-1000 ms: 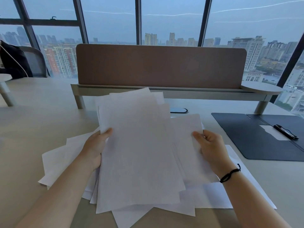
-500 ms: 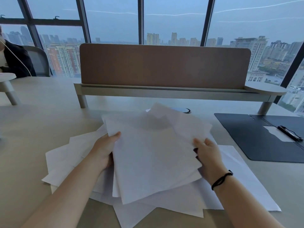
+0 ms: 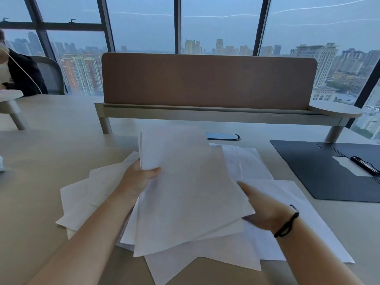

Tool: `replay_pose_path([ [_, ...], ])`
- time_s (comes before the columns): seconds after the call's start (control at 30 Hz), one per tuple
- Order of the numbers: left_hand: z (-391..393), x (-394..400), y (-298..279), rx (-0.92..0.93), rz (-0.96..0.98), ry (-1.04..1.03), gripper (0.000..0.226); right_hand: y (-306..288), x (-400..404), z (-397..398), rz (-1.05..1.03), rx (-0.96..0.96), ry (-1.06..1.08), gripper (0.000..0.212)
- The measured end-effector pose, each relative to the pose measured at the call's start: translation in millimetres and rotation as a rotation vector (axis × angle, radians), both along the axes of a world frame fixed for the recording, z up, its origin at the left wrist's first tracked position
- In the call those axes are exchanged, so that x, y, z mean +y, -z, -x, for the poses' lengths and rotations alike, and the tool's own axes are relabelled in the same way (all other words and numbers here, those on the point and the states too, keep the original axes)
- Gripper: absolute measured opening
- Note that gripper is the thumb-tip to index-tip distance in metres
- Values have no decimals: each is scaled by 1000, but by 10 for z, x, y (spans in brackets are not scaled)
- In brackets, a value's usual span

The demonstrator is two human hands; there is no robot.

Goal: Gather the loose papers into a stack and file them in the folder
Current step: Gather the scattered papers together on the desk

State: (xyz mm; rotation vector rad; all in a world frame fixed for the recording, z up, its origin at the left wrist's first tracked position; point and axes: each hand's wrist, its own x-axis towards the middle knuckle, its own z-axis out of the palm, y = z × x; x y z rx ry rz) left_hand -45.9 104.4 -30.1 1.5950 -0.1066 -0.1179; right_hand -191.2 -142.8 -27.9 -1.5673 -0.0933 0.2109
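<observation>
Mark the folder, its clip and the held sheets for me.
folder (image 3: 312,167), head view, bare left flap of the open dark cover
clip (image 3: 365,165), head view, middle of the black bar
held sheets (image 3: 185,192), head view, face of the top sheet

Bare forearms, no sleeves; thin black cord bracelet (image 3: 286,224) on right wrist.
</observation>
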Motion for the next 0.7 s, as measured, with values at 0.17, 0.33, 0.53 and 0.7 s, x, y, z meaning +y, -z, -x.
replay_pose_path([
  [0.17, 88, 125, -206, -230, 144, 67, 33, -119, -414, -116, -257, -70, 641, 48],
  [0.33, 288, 76, -405, -320, 196, 118, 29, -278, -112, -129, -73, -153, 413, 76],
  [0.53, 541, 13, -767, -467, 229, 54, 18, -743, 222, -96, -83, -370, 543, 29],
  [0.7, 747, -22, -1142, -660, 281, 51, 56, -1081, 325, 47, -98, -499, 571, 21],
])
